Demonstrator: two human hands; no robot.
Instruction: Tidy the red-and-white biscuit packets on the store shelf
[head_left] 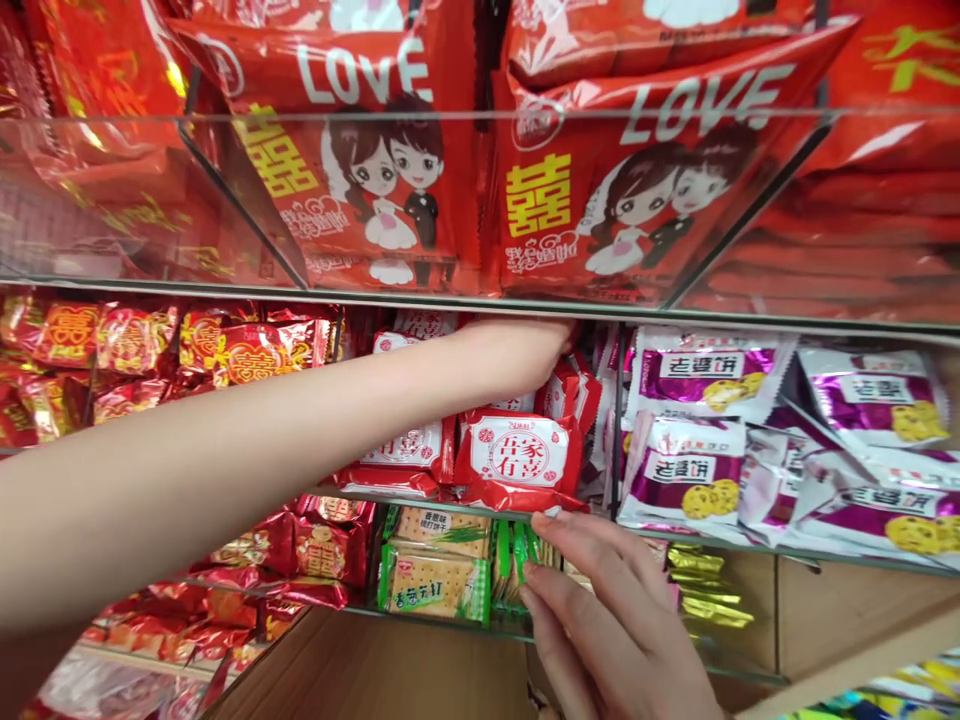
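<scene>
My left arm stretches across from the left into the middle shelf, and my left hand (553,348) goes in under the upper shelf. Its fingers are hidden behind the shelf edge, so what they touch cannot be made out. Around it lie red and white snack packets (521,455), one facing forward at the front of the compartment and others behind and to the left. My right hand (619,610) is lower right, fingers outstretched with nothing held. Its fingertips are at the front edge of the middle shelf, just below the front packet, before green cracker packets (435,585).
Above, clear bins with a see-through front panel (480,215) hold large red "LOVE" bags (375,150). Purple and white biscuit packets (686,475) fill the right compartment. Shiny red packets (135,340) lie left. A cardboard box (375,665) stands below.
</scene>
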